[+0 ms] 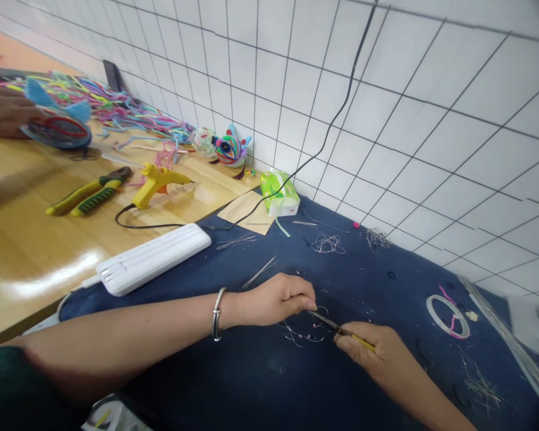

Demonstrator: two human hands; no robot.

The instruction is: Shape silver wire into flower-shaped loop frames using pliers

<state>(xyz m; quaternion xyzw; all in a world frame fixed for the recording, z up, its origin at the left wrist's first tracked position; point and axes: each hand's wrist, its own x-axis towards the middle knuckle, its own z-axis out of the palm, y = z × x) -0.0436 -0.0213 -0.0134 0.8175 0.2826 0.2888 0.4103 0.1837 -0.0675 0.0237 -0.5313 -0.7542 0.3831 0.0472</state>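
My left hand (278,300), with a silver bangle at the wrist, is closed in a pinch above the dark blue cloth (269,377). From its fingertips hangs a loop of thin silvery wire (302,340) with a few tiny pinkish spots on it. My right hand (369,346) is wrapped round slim pliers (327,322) with a yellow handle. Their narrow tip meets the wire right beside my left thumb. Whether the jaws are closed on the wire is too small to tell. Behind my left hand lie several short straight wires (259,272).
Left on the wooden table are a white power strip (155,257), a yellow glue gun (159,182), yellow-green pliers (90,191) and colourful pipe cleaners (130,111). Another person's hand (4,112) holds a blue craft piece. Wire tangles (327,243), a tissue pack (279,191) and a white ring (448,316) surround my hands.
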